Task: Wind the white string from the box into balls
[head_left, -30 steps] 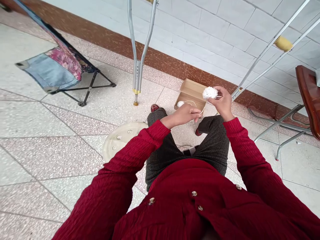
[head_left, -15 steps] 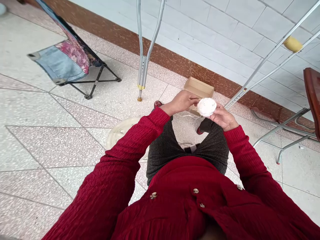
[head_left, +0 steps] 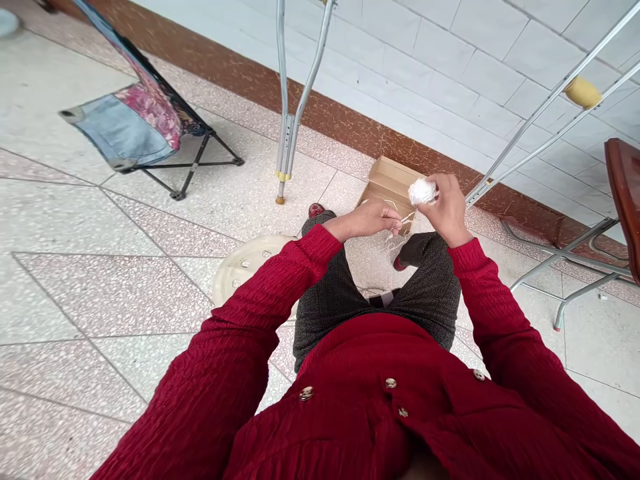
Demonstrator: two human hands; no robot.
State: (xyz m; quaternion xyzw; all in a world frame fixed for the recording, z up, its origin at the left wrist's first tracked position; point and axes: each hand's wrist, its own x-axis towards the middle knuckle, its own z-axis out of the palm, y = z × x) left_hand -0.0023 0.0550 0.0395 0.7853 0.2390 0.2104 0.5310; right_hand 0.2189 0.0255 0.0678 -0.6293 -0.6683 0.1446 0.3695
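Observation:
My right hand (head_left: 448, 208) is closed round a small ball of white yarn (head_left: 423, 191), held out to its left side. Lower and to the left, my left hand (head_left: 374, 220) pinches a strand of the same yarn (head_left: 404, 220) between thumb and fingers. Loose ends of the strand trail beneath the left fingertips. Under and beyond both hands, an open cardboard box (head_left: 397, 175) rests on the floor, partly hidden by them.
A low folding chair (head_left: 123, 127) stands at the upper left. One crutch (head_left: 287, 140) leans at the wall; another crutch (head_left: 530, 127) is on the right, near a metal-legged chair (head_left: 623, 200). A cream plastic stool (head_left: 233, 267) is by my left leg.
The yarn has turned from a flat round face to a side view and moved up slightly with my right hand. My left hand has come away from it, lower, with a strand.

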